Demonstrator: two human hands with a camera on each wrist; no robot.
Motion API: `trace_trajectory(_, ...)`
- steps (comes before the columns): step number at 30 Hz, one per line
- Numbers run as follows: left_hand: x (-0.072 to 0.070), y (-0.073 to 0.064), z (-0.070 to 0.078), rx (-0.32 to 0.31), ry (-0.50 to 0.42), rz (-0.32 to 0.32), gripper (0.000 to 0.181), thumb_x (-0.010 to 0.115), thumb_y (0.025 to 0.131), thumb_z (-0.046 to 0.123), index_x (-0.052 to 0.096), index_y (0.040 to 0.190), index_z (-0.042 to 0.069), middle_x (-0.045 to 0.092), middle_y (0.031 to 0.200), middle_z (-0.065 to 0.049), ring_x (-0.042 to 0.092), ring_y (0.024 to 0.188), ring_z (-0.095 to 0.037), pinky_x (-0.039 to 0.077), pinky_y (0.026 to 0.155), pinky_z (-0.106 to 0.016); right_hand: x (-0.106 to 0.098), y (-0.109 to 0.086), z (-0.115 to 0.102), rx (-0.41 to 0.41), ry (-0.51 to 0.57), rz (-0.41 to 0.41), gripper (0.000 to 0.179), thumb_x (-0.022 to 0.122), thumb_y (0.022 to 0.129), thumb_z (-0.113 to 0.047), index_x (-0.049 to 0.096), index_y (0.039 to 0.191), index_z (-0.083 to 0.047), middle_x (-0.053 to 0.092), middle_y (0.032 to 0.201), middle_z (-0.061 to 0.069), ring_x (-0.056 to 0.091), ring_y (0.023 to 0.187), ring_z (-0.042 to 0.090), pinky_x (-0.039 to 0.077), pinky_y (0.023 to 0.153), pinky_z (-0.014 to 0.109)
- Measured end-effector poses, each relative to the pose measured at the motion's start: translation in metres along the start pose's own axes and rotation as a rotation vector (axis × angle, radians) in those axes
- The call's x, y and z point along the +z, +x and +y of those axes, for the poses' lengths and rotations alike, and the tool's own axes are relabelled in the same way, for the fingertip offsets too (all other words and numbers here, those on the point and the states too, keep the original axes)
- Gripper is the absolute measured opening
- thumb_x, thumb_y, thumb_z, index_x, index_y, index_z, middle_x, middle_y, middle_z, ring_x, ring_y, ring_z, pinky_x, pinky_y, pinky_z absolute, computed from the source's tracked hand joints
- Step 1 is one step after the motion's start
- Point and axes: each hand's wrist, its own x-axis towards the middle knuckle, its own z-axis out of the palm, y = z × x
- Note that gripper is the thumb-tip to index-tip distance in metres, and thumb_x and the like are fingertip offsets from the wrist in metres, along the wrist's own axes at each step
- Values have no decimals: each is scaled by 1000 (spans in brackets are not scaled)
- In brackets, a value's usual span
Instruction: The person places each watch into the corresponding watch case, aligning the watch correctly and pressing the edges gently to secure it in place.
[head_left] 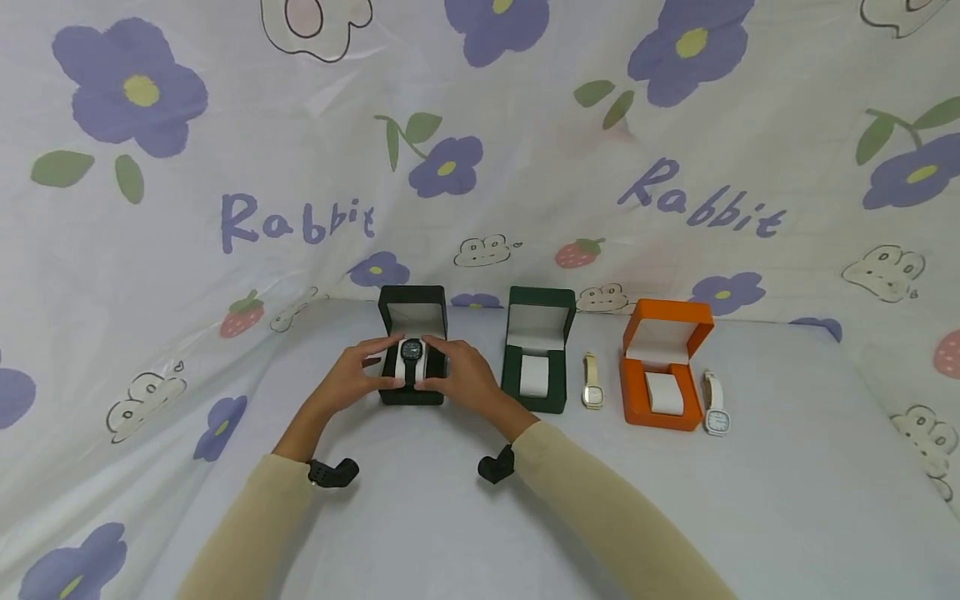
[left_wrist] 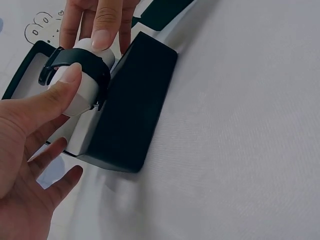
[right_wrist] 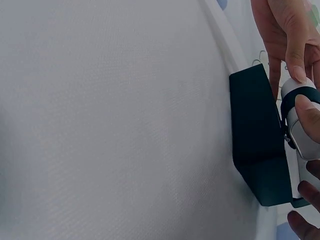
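Observation:
A black wristwatch [head_left: 411,350] is wrapped around a white watch cushion [left_wrist: 82,100] at the open black watch box [head_left: 412,294]. My left hand [head_left: 354,377] holds the cushion from the left, its thumb pressing the near face beside the strap in the left wrist view. From the other side my right hand [head_left: 467,379] grips the same cushion, thumb and fingers at its right end. The cushion sits tilted over the box's opening, and the strap buckle faces the near side. In the right wrist view the dark front wall [right_wrist: 257,120] of the box stands close below the cushion.
To the right stands an open green watch box [head_left: 542,317] with a white cushion inside, then a gold watch [head_left: 592,383]. Further right are an open orange watch box [head_left: 667,312] and a white-strapped watch [head_left: 716,408]. A printed cloth [head_left: 480,108] hangs behind.

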Motion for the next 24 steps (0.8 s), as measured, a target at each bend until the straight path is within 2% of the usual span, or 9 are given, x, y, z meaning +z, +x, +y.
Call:
trace_trajectory(8,3,9,-26,-2,-12,2,78,84,83,4,47,151,4,45,155,-16,38,144,-39,42,110,-61,2,3,6,5,-1,-7,77,88,81,-31,54,148,-13,62,137,12,57,126,29,50,105,45)
trace_trajectory(12,4,12,-33,1,1,3,77,86,82,7,50,150,9,49,153,-12,43,141,-35,47,106,-57,4,4,6,30,-31,-16,76,87,83,-32,53,148,-13,60,136,15,57,126,30,50,104,46)
trace_trajectory(19,8,13,-36,-53,57,12,78,87,79,5,53,149,11,52,149,-13,44,137,-36,49,104,-55,7,5,7,42,-75,-31,74,85,85,-33,54,148,-11,57,139,16,55,128,30,49,106,45)
trace_trajectory(24,7,11,-29,-47,87,11,77,87,79,5,52,148,6,51,149,-16,44,136,-38,51,102,-56,7,5,5,32,-71,-38,71,85,85,-30,55,146,-8,58,140,14,52,131,29,48,108,45)
